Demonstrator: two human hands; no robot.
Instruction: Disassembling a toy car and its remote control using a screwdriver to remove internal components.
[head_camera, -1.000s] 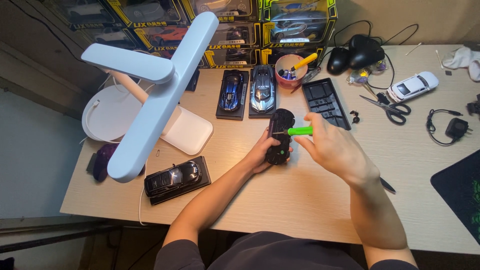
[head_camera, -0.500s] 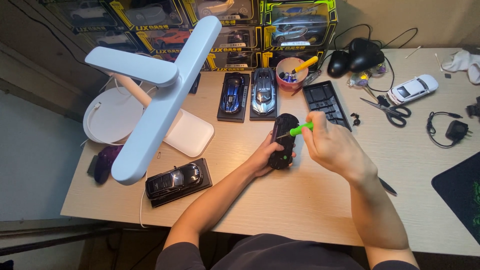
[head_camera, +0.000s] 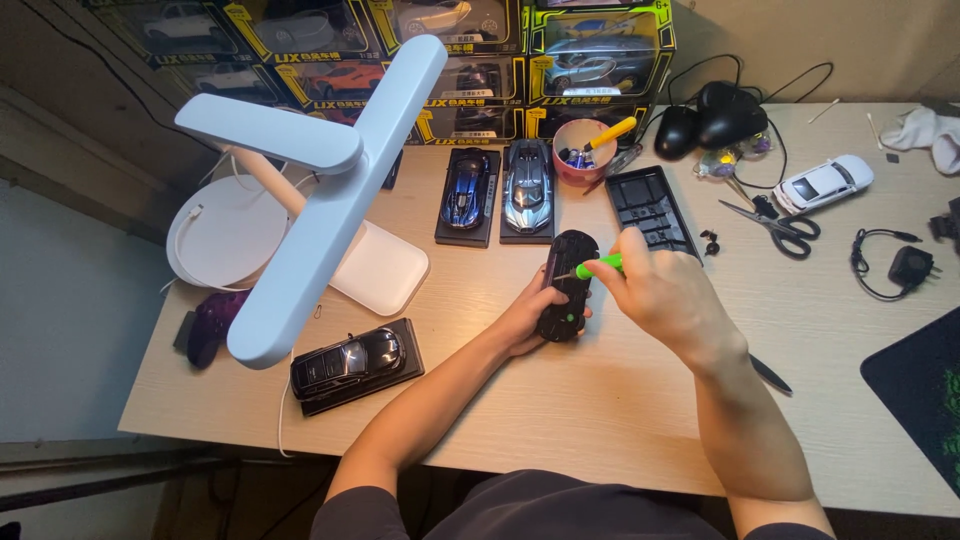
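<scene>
My left hand (head_camera: 528, 315) grips a black model car (head_camera: 566, 283) that lies upside down near the middle of the wooden desk (head_camera: 600, 400). My right hand (head_camera: 665, 295) holds a small screwdriver with a green handle (head_camera: 598, 266), its tip pointing left onto the car's underside. A black plastic base tray (head_camera: 652, 208) lies just beyond my right hand.
A white desk lamp (head_camera: 310, 200) reaches over the left side. Model cars on black stands: blue (head_camera: 466, 191), silver (head_camera: 527, 187), black (head_camera: 350, 362). A pink cup (head_camera: 582, 150), scissors (head_camera: 772, 222), a white model car (head_camera: 824, 182), two mice (head_camera: 715, 120) and boxed cars (head_camera: 440, 50) lie behind.
My right hand and the green screwdriver have shifted slightly left and down onto the car's underside. My left hand still holds the car in the same spot.
</scene>
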